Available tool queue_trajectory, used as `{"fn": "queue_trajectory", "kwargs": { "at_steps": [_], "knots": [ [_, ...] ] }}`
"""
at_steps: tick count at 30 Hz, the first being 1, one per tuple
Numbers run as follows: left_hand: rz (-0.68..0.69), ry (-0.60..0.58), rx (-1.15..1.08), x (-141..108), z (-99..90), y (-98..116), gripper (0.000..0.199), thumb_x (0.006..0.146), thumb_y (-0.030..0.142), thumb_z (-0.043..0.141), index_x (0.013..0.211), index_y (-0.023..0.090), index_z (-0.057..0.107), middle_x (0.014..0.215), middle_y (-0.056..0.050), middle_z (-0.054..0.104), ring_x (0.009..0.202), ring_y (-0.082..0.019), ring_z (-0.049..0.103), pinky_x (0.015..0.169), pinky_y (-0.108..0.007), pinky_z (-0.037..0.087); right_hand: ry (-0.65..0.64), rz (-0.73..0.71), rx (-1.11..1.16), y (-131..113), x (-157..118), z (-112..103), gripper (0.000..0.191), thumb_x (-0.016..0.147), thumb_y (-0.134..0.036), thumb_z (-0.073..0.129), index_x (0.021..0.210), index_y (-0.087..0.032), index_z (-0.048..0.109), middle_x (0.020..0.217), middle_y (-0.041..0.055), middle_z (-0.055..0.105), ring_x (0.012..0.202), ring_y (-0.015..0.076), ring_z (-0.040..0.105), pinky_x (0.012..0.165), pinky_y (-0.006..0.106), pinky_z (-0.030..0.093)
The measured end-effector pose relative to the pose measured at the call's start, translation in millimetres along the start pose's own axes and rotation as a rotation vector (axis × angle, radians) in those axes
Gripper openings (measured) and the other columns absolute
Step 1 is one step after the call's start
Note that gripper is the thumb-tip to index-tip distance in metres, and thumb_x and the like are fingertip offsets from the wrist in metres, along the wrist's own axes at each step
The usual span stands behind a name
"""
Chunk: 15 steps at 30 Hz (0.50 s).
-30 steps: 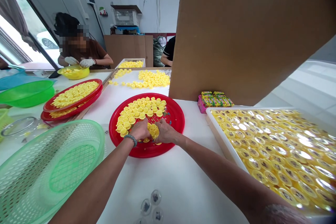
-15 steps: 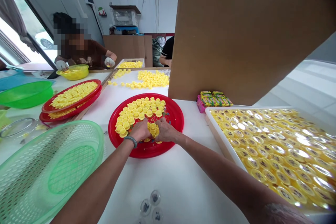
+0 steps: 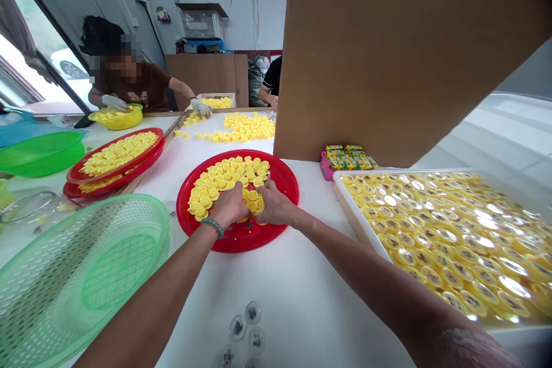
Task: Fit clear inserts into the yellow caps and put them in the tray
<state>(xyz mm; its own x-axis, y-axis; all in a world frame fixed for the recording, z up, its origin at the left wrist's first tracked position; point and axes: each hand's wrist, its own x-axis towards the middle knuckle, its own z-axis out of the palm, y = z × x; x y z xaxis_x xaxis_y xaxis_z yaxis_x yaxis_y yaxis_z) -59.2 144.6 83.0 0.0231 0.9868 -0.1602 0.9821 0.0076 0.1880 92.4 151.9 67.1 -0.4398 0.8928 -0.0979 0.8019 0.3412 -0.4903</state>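
Note:
A round red tray (image 3: 241, 241) rests on the white table, with many small yellow cup-like pieces (image 3: 211, 181) crowded over its left and back part. My left hand (image 3: 230, 205), with a beaded bracelet at the wrist, is over the tray's middle, its fingers curled against a cluster of the yellow pieces (image 3: 252, 200). On the cluster's right side my right hand (image 3: 273, 204) presses inward, fingers bent. The cluster sits between both hands. Fingertips of both hands are partly hidden by the pieces.
Green basket (image 3: 121, 270) at left; stacked red trays (image 3: 116, 158) behind it. White tray (image 3: 360, 224) of lidded yellow cups at right. Clear lids (image 3: 237, 328) lie in front. Cardboard (image 3: 366, 57) rises behind a pink box (image 3: 326, 167). A gloved person (image 3: 146, 86) works across the table.
My hands and the cluster between them have moved slightly away from me, baring the tray's front. The person across has reached a gloved hand toward loose yellow pieces.

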Motion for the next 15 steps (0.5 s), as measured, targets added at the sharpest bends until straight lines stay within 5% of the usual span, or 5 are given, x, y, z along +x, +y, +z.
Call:
{"fn": "queue_trajectory", "kwargs": {
  "at_steps": [7,15],
  "knots": [
    [0.111,0.031,-0.084,-48.1,-11.2,45.5,0.068,0.055,0.039,0.075,0.109,0.017,0.04,0.085,-0.007,0.064,0.081,-0.028,0.062,0.056,-0.029,0.04,0.069,0.01,-0.049,1.5,-69.6,-28.2,0.068,0.055,-0.028,0.069,0.117,-0.02,0.043,0.118,0.0095,0.039,0.09,0.021,0.054,0.072,0.031,0.048],
    [0.2,-0.027,-0.118,-107.9,56.6,97.5,0.053,0.061,0.029,0.071,0.104,0.017,0.043,0.086,-0.01,0.066,0.085,-0.028,0.063,0.064,-0.032,0.044,0.072,0.052,0.004,48.8,-160.3,11.3,0.06,0.054,-0.025,0.07,0.109,-0.019,0.048,0.113,0.009,0.04,0.085,0.0208,0.057,0.077,0.035,0.049]
  ]
}}
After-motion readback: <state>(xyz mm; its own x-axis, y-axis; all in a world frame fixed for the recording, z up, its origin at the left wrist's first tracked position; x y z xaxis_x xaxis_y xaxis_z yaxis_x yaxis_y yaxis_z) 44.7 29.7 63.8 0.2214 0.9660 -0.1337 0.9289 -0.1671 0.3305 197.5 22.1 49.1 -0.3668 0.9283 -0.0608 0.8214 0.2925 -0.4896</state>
